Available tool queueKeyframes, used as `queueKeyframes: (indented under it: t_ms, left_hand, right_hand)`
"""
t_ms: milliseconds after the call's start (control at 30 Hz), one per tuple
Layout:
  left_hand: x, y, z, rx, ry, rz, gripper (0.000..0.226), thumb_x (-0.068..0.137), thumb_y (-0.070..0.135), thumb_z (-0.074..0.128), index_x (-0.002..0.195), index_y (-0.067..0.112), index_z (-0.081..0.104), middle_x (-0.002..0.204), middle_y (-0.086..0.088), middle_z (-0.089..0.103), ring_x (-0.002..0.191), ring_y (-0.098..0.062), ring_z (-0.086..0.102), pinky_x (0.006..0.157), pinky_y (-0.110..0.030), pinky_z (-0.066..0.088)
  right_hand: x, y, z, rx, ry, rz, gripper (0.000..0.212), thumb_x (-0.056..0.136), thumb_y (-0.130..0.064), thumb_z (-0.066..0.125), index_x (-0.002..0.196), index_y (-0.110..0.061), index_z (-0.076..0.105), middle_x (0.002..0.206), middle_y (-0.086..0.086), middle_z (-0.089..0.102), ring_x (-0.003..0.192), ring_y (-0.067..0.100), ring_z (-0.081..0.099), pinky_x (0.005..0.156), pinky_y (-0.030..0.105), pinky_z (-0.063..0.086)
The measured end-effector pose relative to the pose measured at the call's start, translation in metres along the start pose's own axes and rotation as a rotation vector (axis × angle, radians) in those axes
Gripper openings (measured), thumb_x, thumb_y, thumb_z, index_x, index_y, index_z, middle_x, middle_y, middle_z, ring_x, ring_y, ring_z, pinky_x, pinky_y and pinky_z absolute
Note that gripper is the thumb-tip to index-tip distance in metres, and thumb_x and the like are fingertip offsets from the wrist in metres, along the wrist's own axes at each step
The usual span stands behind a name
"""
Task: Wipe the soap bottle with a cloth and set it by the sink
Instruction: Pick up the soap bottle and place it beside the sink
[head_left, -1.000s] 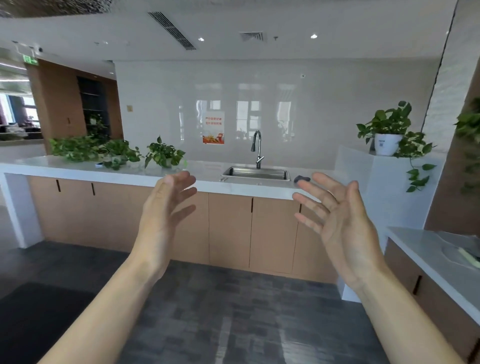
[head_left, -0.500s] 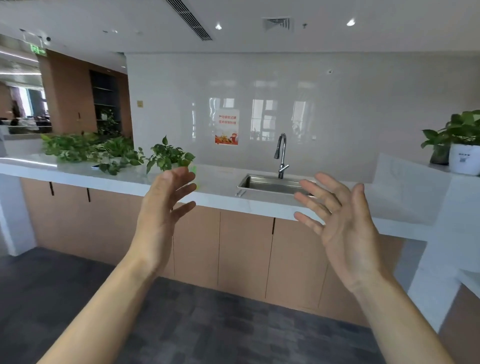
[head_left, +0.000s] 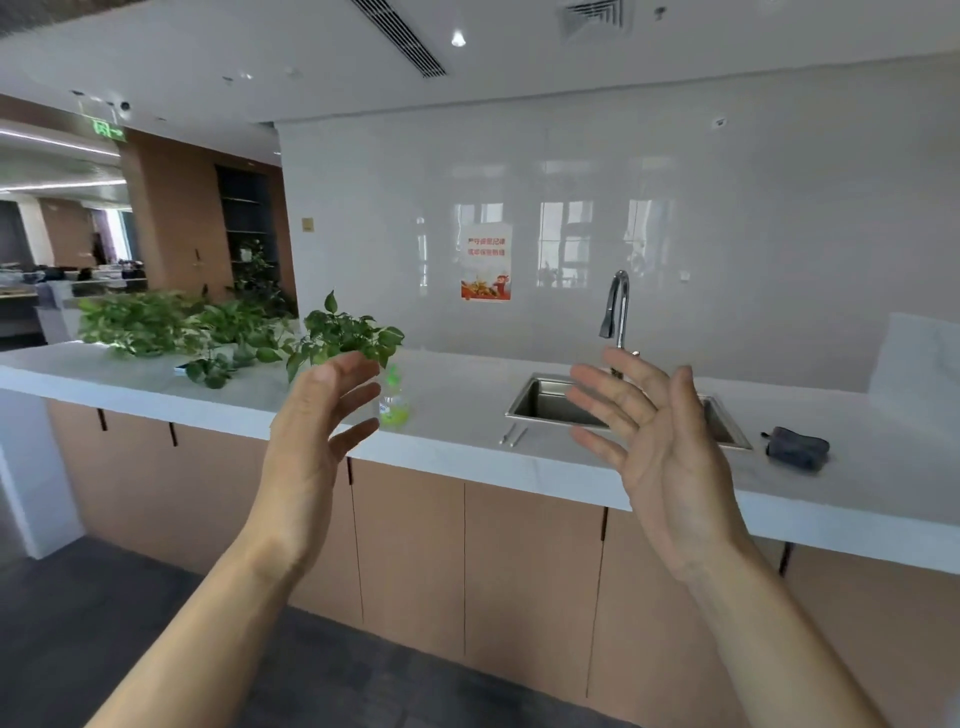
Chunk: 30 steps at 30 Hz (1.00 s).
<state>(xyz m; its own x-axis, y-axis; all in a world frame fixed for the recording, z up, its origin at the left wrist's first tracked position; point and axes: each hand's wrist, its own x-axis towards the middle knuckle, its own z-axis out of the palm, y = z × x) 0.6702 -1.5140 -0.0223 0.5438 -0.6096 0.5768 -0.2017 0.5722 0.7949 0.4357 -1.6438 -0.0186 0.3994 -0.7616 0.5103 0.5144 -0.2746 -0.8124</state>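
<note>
Closer now, the counter (head_left: 467, 457) fills the view; both hands stay raised, spread and empty.
Approach step: left hand (head_left: 317, 415) next takes the bottle (head_left: 393, 402) left of the sink (head_left: 524, 410); right hand (head_left: 660, 441) fetches the cloth (head_left: 797, 448) on the sink's right.

Your left hand (head_left: 317, 415) and right hand (head_left: 657, 441) are raised, empty, fingers spread. The soap bottle (head_left: 393, 402) stands on the desk (head_left: 457, 410), left of the sink (head_left: 545, 402); the cloth (head_left: 797, 448) lies right of it.
</note>
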Motion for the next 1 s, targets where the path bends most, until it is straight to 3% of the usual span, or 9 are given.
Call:
queueKeyframes:
  t_ms: [200,433,567,867,1000]
  left_hand:
    - [0.102,-0.069,0.011,0.029,0.043,-0.008,0.054,0.084,0.066,0.046,0.12,0.033,0.067,0.13,0.005,0.071,0.123,-0.012,0.065,0.102,-0.042,0.048]
    - [0.195,-0.16,-0.006,0.044,0.072,-0.019,0.049,0.085,0.065,0.046,0.117,0.035,0.067,0.13,0.007,0.071,0.123,-0.012,0.064,0.103,-0.043,0.047]
    - [0.254,-0.226,-0.03,0.025,0.077,-0.039,0.048,0.085,0.064,0.046,0.118,0.037,0.068,0.131,0.007,0.071,0.123,-0.013,0.064,0.102,-0.043,0.047]
    - [0.417,-0.372,-0.109,0.034,0.072,-0.115,0.048,0.088,0.064,0.046,0.121,0.035,0.065,0.131,0.006,0.069,0.123,-0.013,0.064,0.102,-0.043,0.048]
    - [0.469,-0.418,-0.137,0.032,0.076,-0.146,0.051,0.087,0.065,0.047,0.122,0.033,0.064,0.132,0.006,0.069,0.123,-0.013,0.064,0.101,-0.043,0.049]
  right_hand:
    - [0.116,0.066,-0.02,0.028,-0.022,0.052,0.068,0.088,-0.062,0.031,0.134,-0.021,0.06,0.132,0.005,0.07,0.125,0.02,0.065,0.11,0.053,0.045]
    - [0.224,0.159,-0.022,0.022,-0.033,0.084,0.065,0.098,-0.06,0.026,0.138,-0.02,0.057,0.135,0.006,0.068,0.127,0.02,0.063,0.11,0.054,0.045]
    - [0.284,0.225,-0.011,0.014,-0.026,0.118,0.068,0.091,-0.064,0.031,0.137,-0.021,0.058,0.133,0.005,0.07,0.126,0.019,0.065,0.109,0.051,0.047]
    - [0.443,0.374,0.046,-0.019,0.053,0.143,0.063,0.1,-0.059,0.023,0.137,-0.022,0.057,0.134,0.003,0.069,0.125,0.018,0.065,0.107,0.046,0.048]
    - [0.49,0.423,0.07,-0.01,0.071,0.181,0.062,0.096,-0.062,0.029,0.133,-0.023,0.06,0.132,0.003,0.07,0.124,0.019,0.065,0.101,0.041,0.05]
